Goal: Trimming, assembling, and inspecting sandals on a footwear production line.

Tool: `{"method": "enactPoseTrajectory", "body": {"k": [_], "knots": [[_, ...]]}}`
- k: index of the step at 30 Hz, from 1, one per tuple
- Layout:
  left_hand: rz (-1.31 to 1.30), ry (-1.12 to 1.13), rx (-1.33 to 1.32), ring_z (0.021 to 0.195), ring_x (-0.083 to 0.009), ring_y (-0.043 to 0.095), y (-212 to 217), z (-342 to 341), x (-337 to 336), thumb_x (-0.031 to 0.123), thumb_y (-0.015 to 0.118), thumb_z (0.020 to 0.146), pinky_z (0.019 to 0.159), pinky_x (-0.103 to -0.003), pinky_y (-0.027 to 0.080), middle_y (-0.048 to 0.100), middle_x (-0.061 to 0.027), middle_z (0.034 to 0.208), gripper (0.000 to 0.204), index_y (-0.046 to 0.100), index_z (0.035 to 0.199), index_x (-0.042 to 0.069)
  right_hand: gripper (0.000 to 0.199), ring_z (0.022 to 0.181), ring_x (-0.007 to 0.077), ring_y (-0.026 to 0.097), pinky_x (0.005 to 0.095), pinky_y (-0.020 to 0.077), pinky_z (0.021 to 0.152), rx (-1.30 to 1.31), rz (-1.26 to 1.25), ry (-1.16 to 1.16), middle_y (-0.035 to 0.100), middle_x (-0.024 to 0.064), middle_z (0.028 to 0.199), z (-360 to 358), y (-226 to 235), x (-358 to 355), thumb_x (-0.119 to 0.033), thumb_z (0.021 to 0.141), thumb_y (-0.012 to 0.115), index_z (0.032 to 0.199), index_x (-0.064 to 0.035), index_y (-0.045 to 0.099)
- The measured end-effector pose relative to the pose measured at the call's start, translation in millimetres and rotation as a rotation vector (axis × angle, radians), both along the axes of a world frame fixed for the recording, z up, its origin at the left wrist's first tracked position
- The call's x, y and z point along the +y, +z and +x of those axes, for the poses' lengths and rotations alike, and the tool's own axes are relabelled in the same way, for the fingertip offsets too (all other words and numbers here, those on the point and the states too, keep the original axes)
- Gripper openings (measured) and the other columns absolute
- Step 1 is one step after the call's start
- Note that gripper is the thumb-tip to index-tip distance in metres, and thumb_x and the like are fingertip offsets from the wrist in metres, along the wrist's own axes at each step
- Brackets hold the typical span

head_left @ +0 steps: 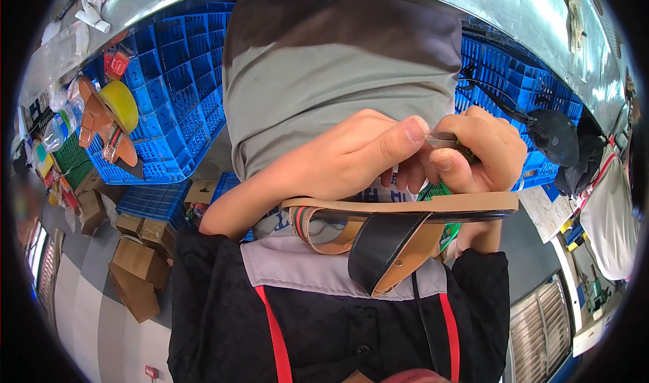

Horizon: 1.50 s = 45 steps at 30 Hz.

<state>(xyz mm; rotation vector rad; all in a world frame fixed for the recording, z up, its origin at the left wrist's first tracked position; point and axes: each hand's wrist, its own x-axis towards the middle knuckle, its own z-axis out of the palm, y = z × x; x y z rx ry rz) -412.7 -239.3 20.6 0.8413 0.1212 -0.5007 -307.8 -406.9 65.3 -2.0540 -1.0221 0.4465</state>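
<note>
Both hands meet close in front of the chest, fingertips nearly touching. The right hand is closed around a small metal tool with a green handle, only its bright tip showing between thumb and forefinger. The left hand presses its thumb against that same tip, so the two hands are pinched together on the tool; whether the left fingers also grip something beneath cannot be told.

Directly below the hands lies a sandal, sole uppermost, its long axis running left to right. It touches the undersides of both hands, and its right end passes just under the right hand's knuckles, so that hand is the nearer to the heel or toe there. A wide black strap with a tan lining loops down from the sole toward the body, and a thinner striped strap curves off at the left.

Beyond the hands sits a grey cloth-covered form. Blue plastic crates are stacked behind on both sides; on the left one rest a yellow roll of tape and tan sandal soles. Cardboard boxes lie on the floor at the lower left.
</note>
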Motion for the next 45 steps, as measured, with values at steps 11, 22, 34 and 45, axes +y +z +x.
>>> {"method": "enactPoseTrajectory", "body": {"k": [11,22,34,45], "knots": [[0.012,0.010,-0.046,0.068,-0.0161,0.056,0.7,1.2,0.9,0.053,0.033,0.105,0.065,-0.030,0.046,0.061,-0.0072,0.073,0.067,0.064,0.085,-0.003,0.039,0.048,0.0157,0.048,0.0280,0.0333,0.045,0.002,0.001,-0.005,0.053,0.0049,0.056,0.1,0.3,-0.5,-0.040,0.086,0.070,0.078,-0.0025,0.064],[0.013,-0.005,-0.048,0.069,-0.0168,0.056,1.9,1.2,1.9,0.054,0.032,0.105,0.065,-0.030,0.045,0.062,-0.0077,0.073,0.069,0.063,0.083,-0.003,0.040,0.047,0.0185,0.049,0.0300,0.0330,0.045,0.007,-0.002,-0.022,0.051,0.0056,0.057,-0.8,1.2,0.7,-0.042,0.081,0.074,0.076,-0.0037,0.065],[-0.001,-0.009,-0.051,0.067,-0.0141,0.055,-1.5,0.3,0.0,0.056,0.031,0.104,0.063,-0.029,0.046,0.062,-0.0055,0.073,0.070,0.064,0.082,-0.001,0.038,0.047,0.0159,0.049,0.0278,0.0343,0.045,0.001,0.003,0.027,0.053,0.0053,0.057,1.9,-0.4,-1.7,-0.039,0.087,0.070,0.078,-0.0017,0.064],[0.002,-0.027,-0.024,0.068,-0.0141,0.056,-1.0,0.3,0.9,0.060,0.031,0.103,0.064,-0.028,0.046,0.062,-0.0061,0.074,0.072,0.065,0.085,-0.001,0.034,0.047,0.0194,0.051,0.0309,0.0330,0.044,0.042,0.002,-0.020,0.052,0.0047,0.058,-1.5,0.5,0.5,-0.037,0.077,0.079,0.076,-0.0060,0.065]]}}
